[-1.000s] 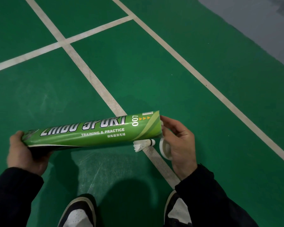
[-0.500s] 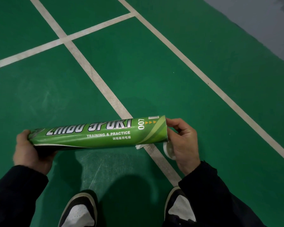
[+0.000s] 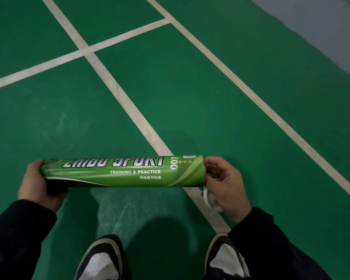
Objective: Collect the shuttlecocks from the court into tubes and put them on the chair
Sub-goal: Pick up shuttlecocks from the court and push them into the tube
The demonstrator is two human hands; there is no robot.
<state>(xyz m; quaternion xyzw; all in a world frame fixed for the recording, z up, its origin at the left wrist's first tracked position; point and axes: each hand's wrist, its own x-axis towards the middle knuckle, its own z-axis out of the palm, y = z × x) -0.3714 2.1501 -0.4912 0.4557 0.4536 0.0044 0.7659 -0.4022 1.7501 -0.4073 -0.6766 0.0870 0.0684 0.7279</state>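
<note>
I hold a green shuttlecock tube (image 3: 119, 172) level in front of me, printed "TRAINING & PRACTICE". My left hand (image 3: 36, 184) grips its left end. My right hand (image 3: 226, 186) is at the tube's open right mouth, thumb and forefinger curled at the rim. The lower fingers of that hand hold a white round cap (image 3: 208, 199). A bit of white (image 3: 207, 172) shows at the mouth between the fingertips; I cannot tell if it is a shuttlecock. No loose shuttlecock is visible on the court.
Below lies a green court floor (image 3: 190, 87) crossed by white lines (image 3: 129, 106). Grey flooring (image 3: 321, 33) borders it at the top right. My two dark and white shoes (image 3: 101, 259) stand at the bottom edge.
A white shuttlecock seen just under the tube's right end a second ago is out of sight now. My right fingers have closed in on the tube's mouth.
</note>
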